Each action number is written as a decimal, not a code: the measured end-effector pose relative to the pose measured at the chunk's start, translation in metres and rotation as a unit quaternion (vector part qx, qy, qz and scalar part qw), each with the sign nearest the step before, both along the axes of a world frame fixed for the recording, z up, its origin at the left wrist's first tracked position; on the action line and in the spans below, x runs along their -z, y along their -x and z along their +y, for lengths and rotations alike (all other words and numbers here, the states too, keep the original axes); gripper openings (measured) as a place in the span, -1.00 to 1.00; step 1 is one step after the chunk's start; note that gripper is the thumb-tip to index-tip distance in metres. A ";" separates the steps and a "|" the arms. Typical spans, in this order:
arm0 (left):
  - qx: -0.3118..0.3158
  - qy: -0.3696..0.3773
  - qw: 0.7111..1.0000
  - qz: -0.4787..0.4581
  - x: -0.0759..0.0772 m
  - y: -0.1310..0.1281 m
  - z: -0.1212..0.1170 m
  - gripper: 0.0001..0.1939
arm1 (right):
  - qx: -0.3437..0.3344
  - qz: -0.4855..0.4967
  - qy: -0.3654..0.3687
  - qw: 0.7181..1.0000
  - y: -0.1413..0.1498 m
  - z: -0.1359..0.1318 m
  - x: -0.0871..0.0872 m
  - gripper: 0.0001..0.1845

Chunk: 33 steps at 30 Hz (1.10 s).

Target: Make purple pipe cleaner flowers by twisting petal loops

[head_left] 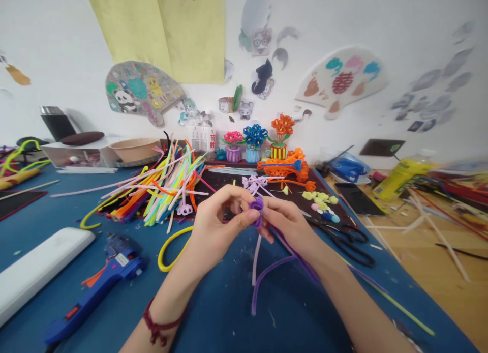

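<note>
Both my hands meet over the blue table mat, pinching a dark purple pipe cleaner [257, 204] that is bent into small loops. My left hand [224, 215] grips the looped part between thumb and fingers. From the other side, my right hand [287, 218] closes on the same piece. Loose purple ends hang below the fingers and run under the right wrist. A pale lilac pipe cleaner [256, 261] also hangs down there. Just behind the hands lie lilac looped pipe-cleaner flowers [254, 182]. The fingers partly hide the loops.
A blue glue gun [114, 271] and a white case [41, 266] lie at left. Many coloured pipe cleaners [168, 185] are heaped behind them. Black scissors [351, 241] rest right of my right hand. Small potted flowers [254, 142] stand at the back; a yellow bottle [400, 175] is at right.
</note>
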<state>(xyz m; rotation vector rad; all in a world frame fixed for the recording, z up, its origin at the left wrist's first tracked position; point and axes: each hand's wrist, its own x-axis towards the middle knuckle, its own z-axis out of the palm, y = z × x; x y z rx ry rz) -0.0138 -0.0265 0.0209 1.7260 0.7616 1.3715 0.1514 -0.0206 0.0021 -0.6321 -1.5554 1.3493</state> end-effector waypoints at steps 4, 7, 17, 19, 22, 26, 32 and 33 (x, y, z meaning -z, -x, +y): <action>-0.001 -0.038 0.999 -0.023 0.002 0.000 0.000 -0.87 | -0.028 0.021 -0.007 0.999 -0.002 0.001 0.003 -0.65; -0.020 -0.074 0.997 -0.011 0.002 0.001 0.000 -0.91 | -0.035 -0.001 -0.016 0.999 -0.003 0.000 0.003 -0.64; -0.041 -0.096 0.994 0.041 0.000 0.005 0.001 -0.93 | -0.022 -0.025 -0.041 0.999 -0.001 -0.004 -0.002 -0.64; -0.036 -0.087 0.995 0.037 -0.001 0.004 0.001 -0.93 | -0.013 -0.028 -0.042 0.999 0.000 -0.005 -0.003 -0.63; -0.031 -0.080 0.996 0.027 0.000 0.004 0.002 -0.93 | 0.001 -0.034 -0.039 0.999 0.001 -0.005 -0.004 -0.61; -0.041 -0.102 0.994 0.010 -0.001 0.005 0.003 -0.83 | 0.048 -0.021 -0.016 0.999 0.000 -0.001 -0.002 -0.61; -0.158 -0.237 0.936 0.207 0.000 0.003 -0.001 -0.88 | 0.054 -0.043 0.007 0.998 0.000 0.002 -0.001 -0.61; -0.170 -0.252 0.925 0.230 0.001 0.002 -0.001 -0.94 | 0.059 -0.059 0.001 0.997 0.001 0.002 -0.001 -0.61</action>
